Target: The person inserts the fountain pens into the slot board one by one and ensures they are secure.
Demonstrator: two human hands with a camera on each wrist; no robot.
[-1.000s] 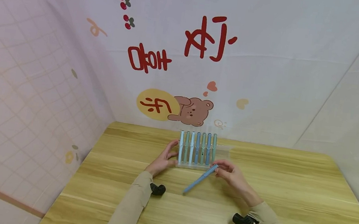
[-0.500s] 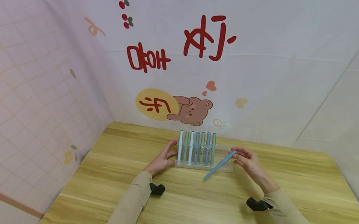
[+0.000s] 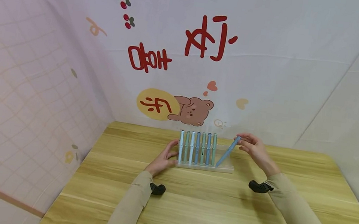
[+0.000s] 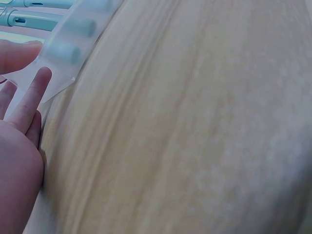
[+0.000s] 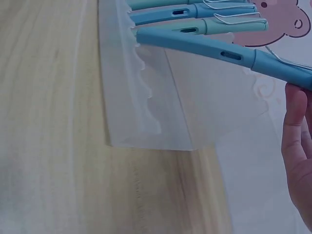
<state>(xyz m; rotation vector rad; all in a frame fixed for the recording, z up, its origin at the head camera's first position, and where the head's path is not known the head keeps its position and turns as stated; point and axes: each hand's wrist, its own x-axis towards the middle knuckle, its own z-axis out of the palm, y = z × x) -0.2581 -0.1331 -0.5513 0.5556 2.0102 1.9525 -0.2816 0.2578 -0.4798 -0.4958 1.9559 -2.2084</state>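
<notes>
Clear rack (image 3: 226,168) — seven upright pens (image 3: 196,148)

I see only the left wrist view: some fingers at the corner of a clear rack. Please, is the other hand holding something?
Observer: Yes. The right hand pinches a blue pen at its top end.
Operator: Is that pen already in the rack?
Observer: Its lower end is at the rack, beside the seven upright pens; it leans to the right.
Operator: Is the rack full?
Observer: No. The right wrist view shows free slots on that side.
</notes>
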